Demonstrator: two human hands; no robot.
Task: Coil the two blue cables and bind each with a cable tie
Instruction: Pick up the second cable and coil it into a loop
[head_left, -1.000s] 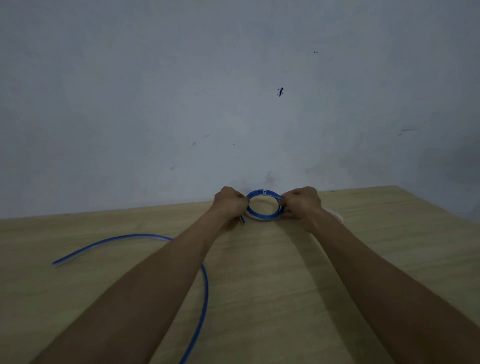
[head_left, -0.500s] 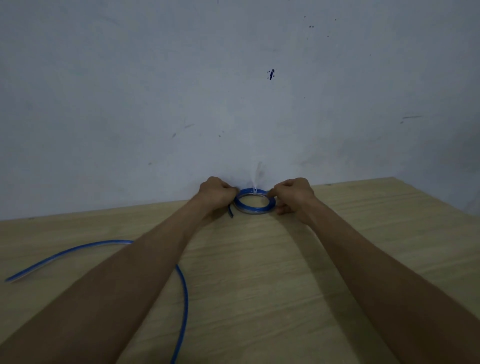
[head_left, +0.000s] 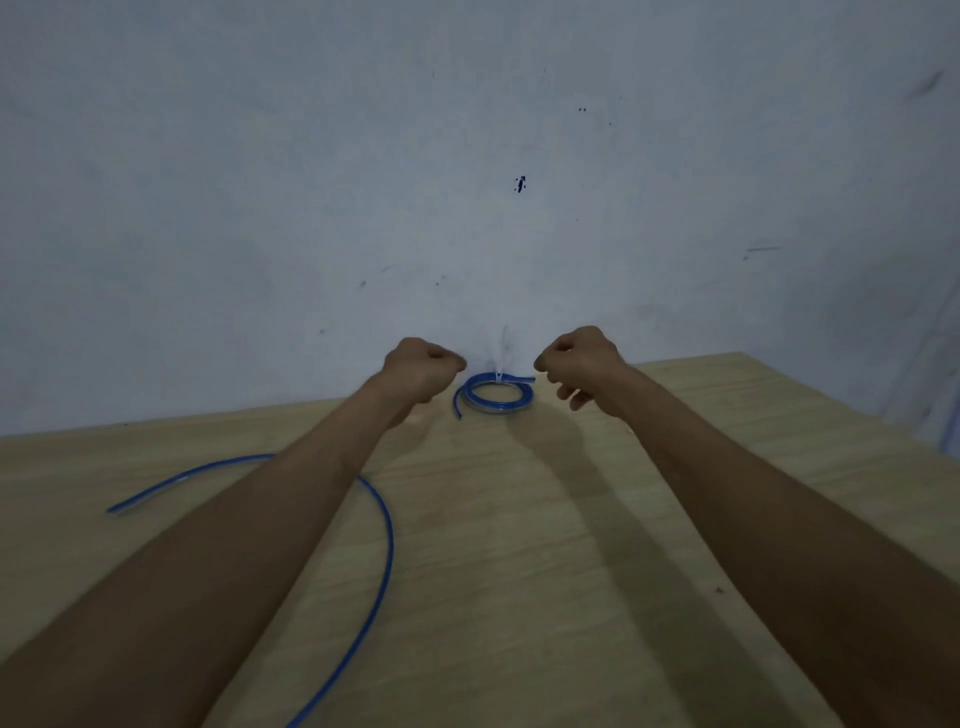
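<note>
A small coil of blue cable (head_left: 493, 399) lies flat on the wooden table (head_left: 597, 545) near its far edge, against the wall. A white cable tie (head_left: 501, 373) binds the coil's far side, its tail standing up blurred. Neither hand touches the coil. My left hand (head_left: 422, 373) hovers just left of it, fingers curled into a fist and holding nothing. On the coil's right, my right hand (head_left: 582, 368) hangs with loosely curled fingers, also holding nothing. The second blue cable (head_left: 387, 545) lies loose in a wide arc on the left, passing under my left forearm.
A pale, marked wall (head_left: 467, 208) rises right behind the table's far edge. The table's right edge runs diagonally at the far right. Bare wood lies between my forearms.
Both hands have let go of the coil and pulled apart to its sides. The coil now rests on the table by itself, with the tie's tail upright.
</note>
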